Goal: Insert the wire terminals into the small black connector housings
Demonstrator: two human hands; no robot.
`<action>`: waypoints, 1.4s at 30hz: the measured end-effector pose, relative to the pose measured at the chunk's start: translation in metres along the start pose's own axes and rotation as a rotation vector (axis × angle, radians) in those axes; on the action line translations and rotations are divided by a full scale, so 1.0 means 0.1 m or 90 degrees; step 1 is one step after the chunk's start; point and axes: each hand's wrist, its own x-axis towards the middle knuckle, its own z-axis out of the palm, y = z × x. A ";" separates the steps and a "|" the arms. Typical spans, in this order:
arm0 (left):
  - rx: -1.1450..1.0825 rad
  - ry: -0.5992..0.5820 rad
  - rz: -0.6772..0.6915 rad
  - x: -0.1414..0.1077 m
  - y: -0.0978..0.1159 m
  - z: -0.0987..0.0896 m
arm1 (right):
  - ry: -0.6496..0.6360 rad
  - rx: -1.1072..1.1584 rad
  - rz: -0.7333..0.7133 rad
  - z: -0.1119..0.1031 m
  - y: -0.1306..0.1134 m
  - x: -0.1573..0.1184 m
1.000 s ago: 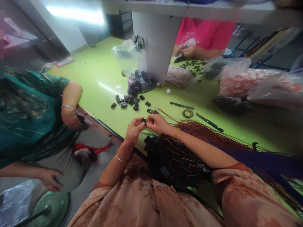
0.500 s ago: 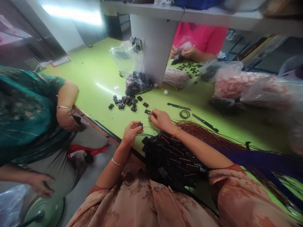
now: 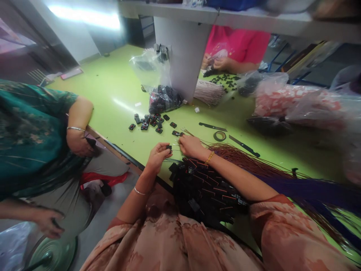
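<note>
Between the thumb and fingers of my left hand (image 3: pixel 158 156) is a small black connector housing (image 3: pixel 169 148). My right hand (image 3: pixel 192 146) is just to its right, fingers pinched together and pointing left; what lies in the pinch is too small to make out. Metal-tipped wire ends (image 3: pixel 175 144) show beside those fingertips, and brown wire ends (image 3: pixel 184 130) stick out just above the hand. Another black connector (image 3: pixel 176 133) lies near my right fingertips. Below both hands spreads a heap of black connectors with wires (image 3: pixel 208 188).
Loose black connectors (image 3: pixel 152 120) lie ahead, near a clear bag (image 3: pixel 165 99). A tape roll (image 3: pixel 219 136) and dark flat blades (image 3: pixel 244 146) are at right, above brown and blue wire bundles (image 3: pixel 270 180). Co-workers sit at left (image 3: pixel 28 131) and across the table (image 3: pixel 239 49).
My right hand has moved slightly down, uncovering the brown wire ends above it. My left hand keeps the connector, shifted a little up and right.
</note>
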 end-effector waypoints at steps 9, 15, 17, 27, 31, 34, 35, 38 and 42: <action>-0.102 -0.028 -0.016 0.08 -0.05 0.06 | 0.142 0.356 -0.045 -0.01 0.06 -0.09; -0.138 -0.063 -0.029 0.14 -0.09 0.08 | 0.201 0.464 -0.085 0.02 0.06 -0.11; -0.148 -0.065 -0.032 0.15 -0.09 0.09 | 0.202 0.456 -0.090 0.03 0.05 -0.12; -0.133 -0.065 -0.052 0.16 -0.11 0.11 | 0.157 0.357 -0.038 0.02 0.03 -0.13; -0.134 -0.062 -0.055 0.16 -0.10 0.11 | 0.143 0.342 -0.040 0.03 0.03 -0.12; -0.141 -0.066 -0.053 0.15 -0.10 0.11 | 0.129 0.345 -0.048 0.04 0.04 -0.12; -0.142 -0.069 -0.052 0.15 -0.10 0.11 | 0.125 0.348 -0.047 0.04 0.04 -0.12; -0.139 -0.073 -0.052 0.15 -0.10 0.12 | 0.121 0.359 -0.042 0.05 0.04 -0.12; -0.141 -0.069 -0.057 0.13 -0.09 0.13 | 0.107 0.380 -0.029 0.06 0.05 -0.10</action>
